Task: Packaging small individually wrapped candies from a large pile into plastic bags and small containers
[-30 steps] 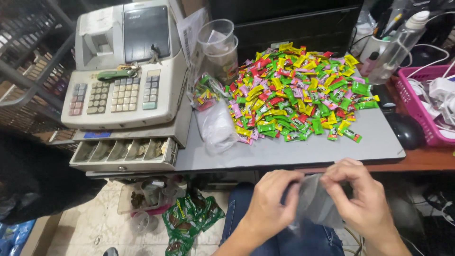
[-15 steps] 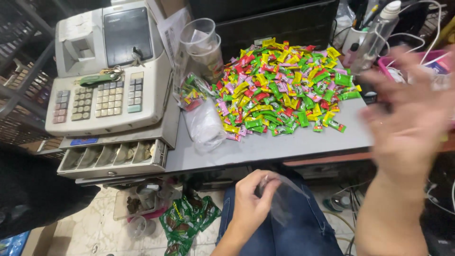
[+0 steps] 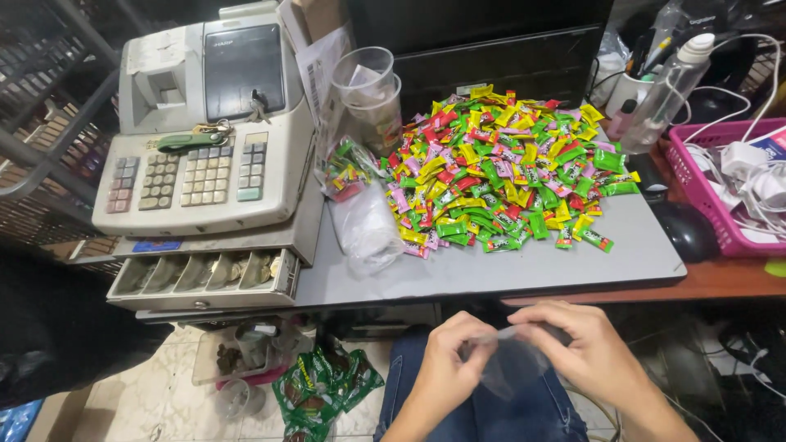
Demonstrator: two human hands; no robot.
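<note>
Head view: I'm watching both hands working low in front of the grey tabletop, over the lap in blue jeans.
Left hand: I'm seeing it pinching one edge of a small clear plastic bag, fingers closed on the film.
Right hand: pinching the opposite edge of the same bag; I'm reading the two pinches as pulling the mouth apart, which would explain why it's held level between them.
Bag location: hanging between the hands, just below the tabletop's front edge, near its middle.
Candy pile: I'm seeing small wrapped sweets heaped on the tabletop's middle and back, wrappers green, yellow, red and pink, oblong, within easy reach above the hands.
Filled bags: lying at the tabletop's left part, one clear bag with mixed sweets and a limp clear one beside it; looks like they're parked clear of the pile.
Clear cups: stacked at the tabletop's back left.
Cash register: sitting off the tabletop's left end, beige, coin drawer open, green key fob lying on it.
Pink basket: off the tabletop's right end, holding white cables.
Green wrappers: lying on the floor below the tabletop's left side.
</note>
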